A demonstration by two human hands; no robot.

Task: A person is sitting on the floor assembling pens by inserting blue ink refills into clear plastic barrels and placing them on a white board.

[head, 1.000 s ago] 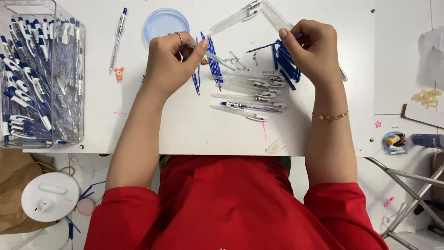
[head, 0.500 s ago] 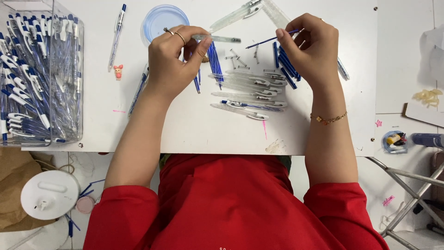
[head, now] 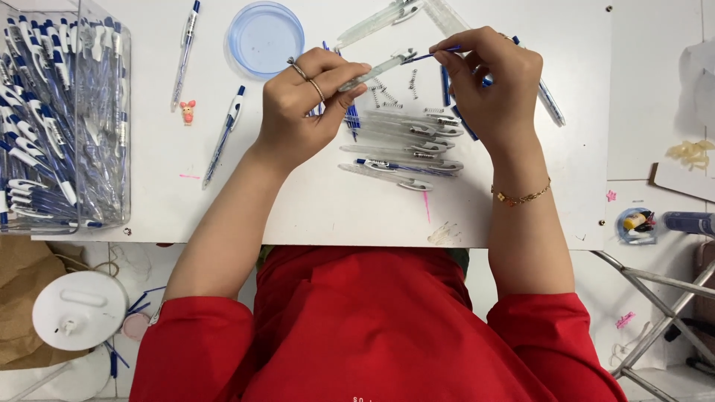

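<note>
Item: pen assembly station, seen from above.

- Left hand (head: 309, 112), upper centre of the frame: fingers are pinching a clear pen barrel (head: 376, 68), holding it nearly level above the worktop (head: 298, 208).
- Right hand (head: 491, 78), upper right of centre: fingertips are gripping a thin blue refill (head: 432, 54) whose tip is meeting the barrel's open end; more blue pieces seem to be tucked under this hand.
- Loose springs (head: 383, 95): lying on the worktop just below the two hands.
- Row of clear barrels (head: 406, 141): lying side by side, centre frame.
- Finished pens (head: 223, 134): two are resting at upper left, beside a blue round lid (head: 266, 37).
- Clear bin of pens (head: 59, 119): sitting at the far left edge.

Risks, as judged: the refill is looking slender and could bend or miss the opening if the barrel tilts. A spring could roll away if a wrist brushes it. The barrel row is lying near the forearms and could scatter under a sweeping sleeve.
</note>
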